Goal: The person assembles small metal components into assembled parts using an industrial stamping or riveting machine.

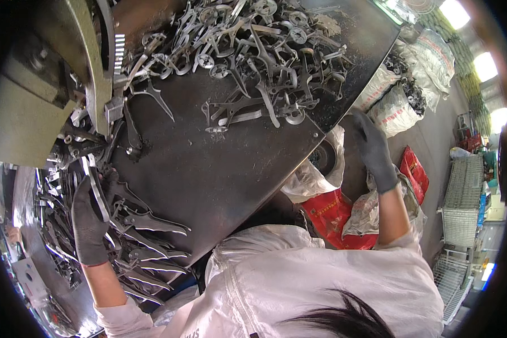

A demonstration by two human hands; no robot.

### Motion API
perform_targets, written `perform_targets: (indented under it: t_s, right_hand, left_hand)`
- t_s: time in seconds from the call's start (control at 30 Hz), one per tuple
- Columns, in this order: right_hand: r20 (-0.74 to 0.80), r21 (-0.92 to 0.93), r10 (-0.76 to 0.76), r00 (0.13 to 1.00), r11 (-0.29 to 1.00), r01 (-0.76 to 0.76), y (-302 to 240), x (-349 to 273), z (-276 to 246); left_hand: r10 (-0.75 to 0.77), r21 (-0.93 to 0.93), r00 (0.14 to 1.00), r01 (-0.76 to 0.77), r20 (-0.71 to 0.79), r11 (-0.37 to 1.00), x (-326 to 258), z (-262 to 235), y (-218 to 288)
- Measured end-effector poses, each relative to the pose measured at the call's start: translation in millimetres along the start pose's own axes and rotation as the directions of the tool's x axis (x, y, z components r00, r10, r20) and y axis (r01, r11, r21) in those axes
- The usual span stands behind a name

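1. Where the left of the head view shows the dark-gloved left hand, its grip is closed around a bright-edged metal handle; some of the fingers are hidden, but the thumb lies along the piece.

2. The metal handle's long axis runs steeply, from an upper end tipped slightly leftward to a lower end beside the glove, so it projects above the grip toward the top of the frame.

3. That upper end sits just below the working parts of a green-grey machine, which fills the upper left of the frame. Whether the two touch, I cannot tell.

4. Of the two hands, the left is by far the nearer to the machine. The right hand, also gloved, hangs well apart at the right of the frame, past the edge of the dark counter and near a white sack. Its fingers point up and to the left; I cannot tell whether they are spread or pinching something.

5. Close beside the left hand, at lower left, metal tools lie fanned, most slanting toward the lower right. A pile of metal parts, lying at all angles, spreads across the upper middle.
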State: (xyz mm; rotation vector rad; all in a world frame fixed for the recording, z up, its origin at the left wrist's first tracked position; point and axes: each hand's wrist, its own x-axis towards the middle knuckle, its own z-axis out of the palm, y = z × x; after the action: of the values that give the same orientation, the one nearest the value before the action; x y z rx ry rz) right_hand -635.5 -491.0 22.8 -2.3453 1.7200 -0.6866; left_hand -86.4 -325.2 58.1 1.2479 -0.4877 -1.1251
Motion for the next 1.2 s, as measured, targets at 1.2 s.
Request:
perform_targets:
  t_s: [1.2]
  right_hand:
    - [0.488,0.873,-0.253,0.835,0.129,-0.471,-293,93,124]
  left_hand:
    - [-0.149,0.196,0.981,0.171,-0.124,0.966,5,40,-19]
